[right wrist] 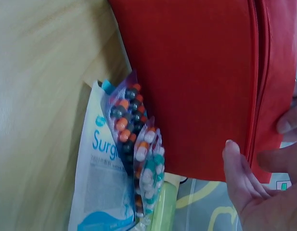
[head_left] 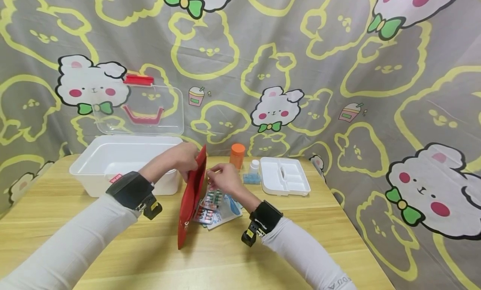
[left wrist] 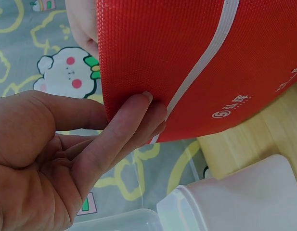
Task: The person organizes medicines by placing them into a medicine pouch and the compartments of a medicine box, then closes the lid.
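Observation:
A red zip pouch (head_left: 192, 194) stands on edge on the wooden table, its top side parted. My left hand (head_left: 185, 158) pinches its far upper corner, thumb on one face and fingers on the other, as the left wrist view (left wrist: 105, 144) shows. My right hand (head_left: 227, 179) is at the pouch's opening, with a finger and thumb about the edge of its near panel. Blister packs of capsules (right wrist: 129, 115) and a white-blue packet (right wrist: 97, 178) printed "Surg" lie beside the pouch.
Behind to the left stands a white box (head_left: 124, 156) with its clear lid (head_left: 170, 114) raised. An orange bottle (head_left: 236, 156), a small white bottle (head_left: 254, 167), a blue item (head_left: 251, 179) and a white compartment tray (head_left: 272, 185) sit at the back right.

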Demonstrator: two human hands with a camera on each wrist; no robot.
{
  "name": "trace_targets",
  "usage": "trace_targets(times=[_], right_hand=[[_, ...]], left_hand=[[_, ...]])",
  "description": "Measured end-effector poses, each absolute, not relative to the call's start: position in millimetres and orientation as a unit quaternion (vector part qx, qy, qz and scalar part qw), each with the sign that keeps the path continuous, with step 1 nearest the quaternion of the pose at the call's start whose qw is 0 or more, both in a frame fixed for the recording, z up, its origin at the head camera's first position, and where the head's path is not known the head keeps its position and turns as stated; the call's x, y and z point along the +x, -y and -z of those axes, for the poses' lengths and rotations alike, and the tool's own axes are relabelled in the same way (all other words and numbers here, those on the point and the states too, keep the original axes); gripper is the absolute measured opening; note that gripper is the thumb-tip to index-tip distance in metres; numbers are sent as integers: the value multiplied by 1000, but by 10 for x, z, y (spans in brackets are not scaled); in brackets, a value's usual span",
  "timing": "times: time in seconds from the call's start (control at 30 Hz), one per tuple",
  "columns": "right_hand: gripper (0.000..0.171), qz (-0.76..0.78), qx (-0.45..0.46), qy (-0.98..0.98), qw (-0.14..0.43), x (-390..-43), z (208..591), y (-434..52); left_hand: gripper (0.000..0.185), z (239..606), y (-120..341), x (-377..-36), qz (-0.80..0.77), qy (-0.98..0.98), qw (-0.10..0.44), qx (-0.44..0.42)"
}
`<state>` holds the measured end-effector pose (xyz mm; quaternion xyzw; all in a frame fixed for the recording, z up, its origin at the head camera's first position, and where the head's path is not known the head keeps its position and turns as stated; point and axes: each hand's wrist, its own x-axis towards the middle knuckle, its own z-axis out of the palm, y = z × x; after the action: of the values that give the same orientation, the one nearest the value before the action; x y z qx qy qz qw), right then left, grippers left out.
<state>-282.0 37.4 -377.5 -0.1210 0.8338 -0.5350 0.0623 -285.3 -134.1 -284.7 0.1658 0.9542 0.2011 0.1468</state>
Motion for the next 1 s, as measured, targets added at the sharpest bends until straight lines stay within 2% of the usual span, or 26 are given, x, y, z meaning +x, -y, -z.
trace_targets(times=[0.23, 0.47, 0.63, 0.87, 1.0], right_hand=[[23, 423, -129, -896, 41, -2897, 3770, -447], [34, 376, -117, -918, 55, -2932, 3932, -486], [41, 352, -120, -927, 49, -2946, 4048, -496], [41, 318, -131, -938, 32, -2939, 4133, -481], [49, 291, -126, -948, 42, -2934, 4149, -468]], left_hand=[[10, 2833, 1370, -2847, -201, -955, 143, 166], [9, 2858, 1335, -2859, -220, -949, 158, 160], [10, 2877, 1313, -2865, -202, -953, 154, 167], [10, 2883, 1295, -2866, -198, -953, 151, 173], [8, 2868, 1287, -2852, -190, -956, 142, 174]])
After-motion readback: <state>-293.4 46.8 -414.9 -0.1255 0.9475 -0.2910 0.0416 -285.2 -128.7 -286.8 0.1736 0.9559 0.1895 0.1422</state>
